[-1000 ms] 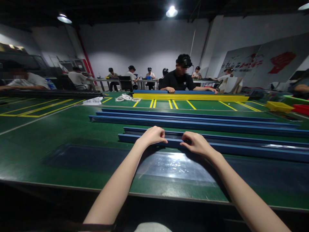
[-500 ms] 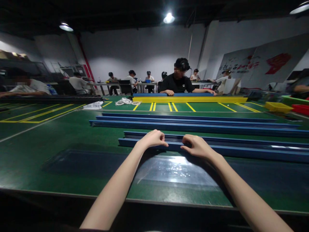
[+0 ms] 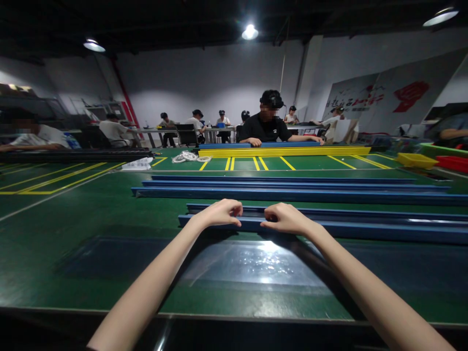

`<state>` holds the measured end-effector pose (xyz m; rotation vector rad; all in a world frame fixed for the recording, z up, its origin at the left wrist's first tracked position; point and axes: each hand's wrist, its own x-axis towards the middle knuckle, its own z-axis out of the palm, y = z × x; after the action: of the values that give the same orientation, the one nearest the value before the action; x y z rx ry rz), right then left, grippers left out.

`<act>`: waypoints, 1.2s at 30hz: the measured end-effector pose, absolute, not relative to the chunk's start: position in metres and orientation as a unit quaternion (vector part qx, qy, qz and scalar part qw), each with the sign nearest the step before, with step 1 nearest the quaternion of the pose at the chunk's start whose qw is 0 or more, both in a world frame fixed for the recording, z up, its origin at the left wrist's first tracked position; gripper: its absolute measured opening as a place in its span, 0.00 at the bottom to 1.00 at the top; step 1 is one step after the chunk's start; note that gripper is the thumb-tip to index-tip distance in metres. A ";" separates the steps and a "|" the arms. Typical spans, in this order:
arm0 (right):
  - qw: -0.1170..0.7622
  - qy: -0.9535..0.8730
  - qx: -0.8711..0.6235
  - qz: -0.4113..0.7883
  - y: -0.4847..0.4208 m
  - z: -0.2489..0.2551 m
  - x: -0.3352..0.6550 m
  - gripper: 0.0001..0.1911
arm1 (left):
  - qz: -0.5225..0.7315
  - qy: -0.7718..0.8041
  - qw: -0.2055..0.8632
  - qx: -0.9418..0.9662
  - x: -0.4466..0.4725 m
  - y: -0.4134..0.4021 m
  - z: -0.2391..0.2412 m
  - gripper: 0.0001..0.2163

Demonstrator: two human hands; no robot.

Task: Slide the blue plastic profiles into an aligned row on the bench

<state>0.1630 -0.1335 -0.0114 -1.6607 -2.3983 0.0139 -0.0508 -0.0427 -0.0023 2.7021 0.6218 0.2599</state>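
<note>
A long blue rail (image 3: 373,230) with an open channel lies on the green table (image 3: 106,217), running crosswise in front of the person and out of the frame at the right. The left hand (image 3: 223,213) is at this rail, some way in from its left end, its fingers curled over the near wall and its thumb low on the side facing the person. The right hand (image 3: 285,218) mirrors it a little farther right, with a short stretch of rail showing between the two hands. On each hand, thumb and fingertips stand apart; whether they pinch the wall or only rest against it cannot be told.

Nearer the person, a clear sheet (image 3: 241,270) lies flat, shining under the light. Beyond the rail, a group of blue rails (image 3: 278,193) lies roughly parallel to it. Farther back are yellow tape lines (image 3: 257,163), white coils (image 3: 185,156) and a yellow rail (image 3: 292,152). Behind that, a co-worker (image 3: 263,129) in a black shirt has both hands at another blue rail. A yellow bin (image 3: 417,160) and a red bin (image 3: 454,164) stand at the far right.
</note>
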 end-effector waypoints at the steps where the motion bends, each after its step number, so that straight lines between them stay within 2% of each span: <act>1: 0.107 -0.820 -0.562 0.013 -0.131 -0.010 0.159 0.16 | 0.094 0.222 0.187 0.952 -0.056 -0.040 -0.003 0.10; 8: 0.102 -0.841 -0.521 0.104 -0.103 -0.004 0.135 0.12 | 0.091 0.260 0.203 0.939 -0.077 -0.030 -0.009 0.10; 15: 0.158 -0.831 -0.486 0.219 -0.087 -0.010 0.119 0.09 | 0.115 0.290 0.184 0.932 -0.090 -0.030 -0.012 0.09; 23: 0.237 -0.796 -0.499 0.249 -0.094 -0.021 0.119 0.11 | 0.115 0.318 0.161 0.927 -0.092 -0.031 -0.012 0.10; 28: 0.250 -0.781 -0.503 0.273 -0.095 -0.024 0.118 0.12 | 0.118 0.326 0.175 0.921 -0.093 -0.032 -0.012 0.11; 36: 0.259 -0.790 -0.503 0.239 -0.098 -0.025 0.117 0.11 | 0.123 0.335 0.213 0.909 -0.091 -0.038 -0.006 0.11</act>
<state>0.1173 -0.0979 -0.0247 -1.3629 -2.1401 0.6471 -0.0911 -0.0385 -0.0065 2.5247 0.9314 0.3404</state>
